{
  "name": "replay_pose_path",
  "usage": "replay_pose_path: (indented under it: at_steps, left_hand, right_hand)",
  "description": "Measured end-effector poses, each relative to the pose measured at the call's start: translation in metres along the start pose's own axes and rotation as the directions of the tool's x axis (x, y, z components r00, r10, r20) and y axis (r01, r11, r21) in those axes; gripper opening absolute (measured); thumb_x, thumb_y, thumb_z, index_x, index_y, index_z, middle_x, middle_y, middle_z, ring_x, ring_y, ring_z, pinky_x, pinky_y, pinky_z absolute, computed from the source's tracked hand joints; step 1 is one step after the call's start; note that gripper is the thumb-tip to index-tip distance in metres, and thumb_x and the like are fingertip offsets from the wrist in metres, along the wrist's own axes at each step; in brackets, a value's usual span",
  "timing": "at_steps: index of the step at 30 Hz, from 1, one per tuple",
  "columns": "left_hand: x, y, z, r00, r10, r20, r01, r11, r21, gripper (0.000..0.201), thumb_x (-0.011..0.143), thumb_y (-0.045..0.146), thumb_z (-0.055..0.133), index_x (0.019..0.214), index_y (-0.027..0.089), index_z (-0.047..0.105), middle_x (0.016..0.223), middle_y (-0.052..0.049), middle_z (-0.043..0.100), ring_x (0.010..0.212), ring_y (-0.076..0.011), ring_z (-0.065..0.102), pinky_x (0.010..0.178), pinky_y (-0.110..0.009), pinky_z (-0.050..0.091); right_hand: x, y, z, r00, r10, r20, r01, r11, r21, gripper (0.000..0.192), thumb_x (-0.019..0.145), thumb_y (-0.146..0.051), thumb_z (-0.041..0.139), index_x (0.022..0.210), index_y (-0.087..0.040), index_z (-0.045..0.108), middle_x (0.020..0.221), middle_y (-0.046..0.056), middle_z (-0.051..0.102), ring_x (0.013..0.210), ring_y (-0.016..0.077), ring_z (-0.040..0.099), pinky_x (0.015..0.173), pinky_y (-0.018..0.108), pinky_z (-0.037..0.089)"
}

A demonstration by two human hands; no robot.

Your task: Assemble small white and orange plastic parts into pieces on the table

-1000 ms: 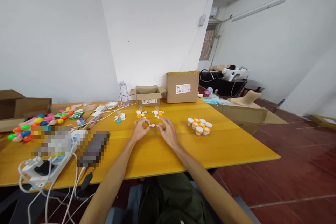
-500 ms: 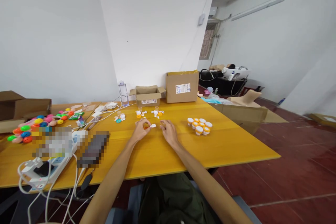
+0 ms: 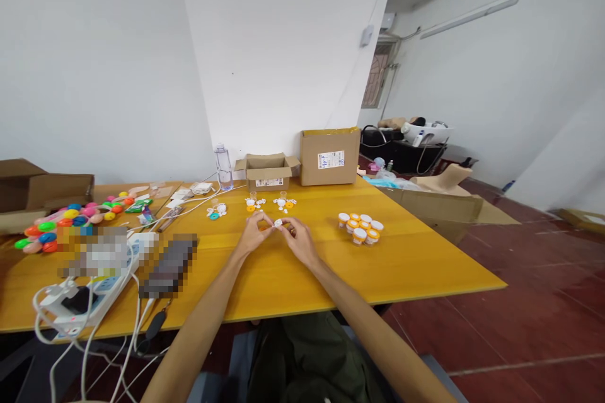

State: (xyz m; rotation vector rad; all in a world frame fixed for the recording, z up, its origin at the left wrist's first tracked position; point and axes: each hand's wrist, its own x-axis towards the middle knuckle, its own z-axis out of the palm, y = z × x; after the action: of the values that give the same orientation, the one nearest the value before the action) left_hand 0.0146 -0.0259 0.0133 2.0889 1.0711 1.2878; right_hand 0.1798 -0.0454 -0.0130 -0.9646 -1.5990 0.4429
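Observation:
Between my two hands, above the middle of the table, is a small white part [image 3: 278, 223], too small to name exactly. My left hand [image 3: 255, 232] pinches it from the left with thumb and forefinger. From the other side my right hand [image 3: 297, 239] has its fingertips closed on the same part. Just beyond the hands lie small groups of white pieces [image 3: 282, 203] with orange rings [image 3: 251, 208] and little clear cups. Another group farther left has a teal ring [image 3: 214, 216]. Right of my hands stands a cluster of small clear jars [image 3: 359, 236] with white and orange lids.
An open carton [image 3: 268, 184] and a closed cardboard box [image 3: 329, 160] stand at the back, beside a clear bottle [image 3: 224, 167]. Leftward lie colourful balls [image 3: 47, 227], a power strip [image 3: 106, 289] with loose cables, and a dark pixelated object [image 3: 169, 266].
My right hand has moved left and closed its fingertips on the white part, which only my left hand was holding before. The view has shifted slightly.

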Motion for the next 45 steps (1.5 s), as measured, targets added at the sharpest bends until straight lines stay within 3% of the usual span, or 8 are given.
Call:
replay_pose_path:
  at_steps: [5,16,24,34,45]
  left_hand:
    - [-0.0018,0.0007,0.0048,0.999,0.021,0.045,-0.022,1.0,0.014,0.019,0.077,0.033,0.073,0.064,0.022,0.065,0.076,-0.001,0.066,0.085,-0.0197,0.061,0.091,-0.037,0.045]
    - [-0.0023,0.0013,0.0032,0.998,0.005,0.068,-0.012,0.995,0.103,0.007,0.08,0.031,0.07,0.078,0.024,0.072,0.086,-0.003,0.07,0.093,-0.022,0.06,0.099,-0.041,0.042]
    - [-0.0029,0.0026,0.0047,0.998,0.019,0.064,-0.021,1.0,0.023,0.019,0.085,0.035,0.065,0.098,0.023,0.07,0.094,-0.003,0.071,0.091,-0.0194,0.064,0.095,-0.036,0.045]
    - [-0.0019,0.0045,0.0022,0.997,0.004,0.076,-0.008,0.999,0.049,0.012,0.084,0.032,0.064,0.082,0.022,0.07,0.085,-0.002,0.071,0.086,-0.0192,0.063,0.092,-0.036,0.047]
    - [-0.0015,0.0075,0.0009,0.998,-0.01,0.065,0.013,0.999,-0.048,0.022,0.085,0.041,0.062,0.08,0.021,0.068,0.085,-0.002,0.07,0.084,-0.0182,0.063,0.086,-0.032,0.05]
  right_hand:
    - [-0.0002,-0.0007,0.0028,0.997,0.06,0.041,-0.063,0.994,0.093,0.017,0.083,-0.036,0.058,0.086,-0.022,0.065,0.086,0.002,0.07,0.065,0.0146,0.063,0.059,0.025,0.051]
    - [-0.001,-0.0003,0.0036,0.988,0.14,0.062,-0.15,0.967,0.208,0.02,0.086,-0.043,0.054,0.086,-0.023,0.057,0.078,0.002,0.07,0.06,0.0153,0.065,0.057,0.026,0.055]
    - [0.0,-0.0028,0.0004,0.995,0.056,0.081,-0.064,0.992,0.111,0.014,0.084,-0.029,0.052,0.088,-0.023,0.065,0.078,0.002,0.07,0.07,0.017,0.068,0.069,0.029,0.056]
    - [0.0007,0.0031,0.0034,0.992,0.072,0.103,-0.083,0.991,0.104,0.01,0.083,-0.028,0.058,0.084,-0.023,0.067,0.085,0.003,0.072,0.077,0.0182,0.069,0.073,0.031,0.057]
    - [-0.0013,0.0041,-0.0022,0.99,0.046,0.132,-0.03,0.993,-0.116,0.018,0.09,-0.026,0.052,0.088,-0.024,0.07,0.075,0.001,0.069,0.066,0.0179,0.063,0.069,0.029,0.05]
